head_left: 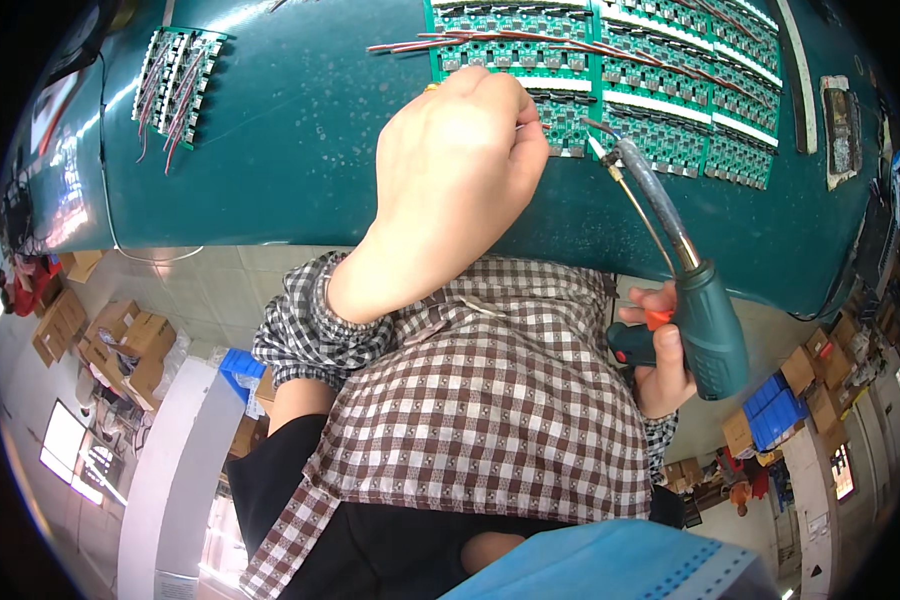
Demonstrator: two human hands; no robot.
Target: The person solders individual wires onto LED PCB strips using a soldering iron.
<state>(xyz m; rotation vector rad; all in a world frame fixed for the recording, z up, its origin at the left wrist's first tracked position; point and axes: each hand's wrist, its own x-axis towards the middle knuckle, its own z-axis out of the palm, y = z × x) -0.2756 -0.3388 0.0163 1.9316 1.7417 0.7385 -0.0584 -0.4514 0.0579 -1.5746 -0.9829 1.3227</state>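
Blue face mask (610, 565) is seen nearest the lens, with a checked apron (490, 420) beyond it. Past the apron, a green worktop (300, 150) is occupied by panels of green circuit boards (670, 152), across which reddish wires (610, 48) are laid. A smaller board panel (180, 75), also strewn with wires, is set well apart at the left.

Soldering gun (712, 335): held at the right, its bent tip (602, 127) directed at the near part of the panels. Whether board is touched by the tip cannot be told. The dark green handle is enclosed by the right grip (662, 350), fingers closed beside the orange trigger (658, 319). Judged rigid and fairly light, with most weight probably carried in the body; to be held by the plastic only, as shaft and tip are presumably hot. The slender feed tube (645, 215) is judged easily bent.

Red wire (544, 126): a short end is seen at the left grip (460, 160), thumb and forefinger pressed together, apparently pinching it over the boards. Judged very light, limp and easily slipped; best held near its end, clear of heat. Boards are judged thin, stiff and fragile; edges are preferred for handling.
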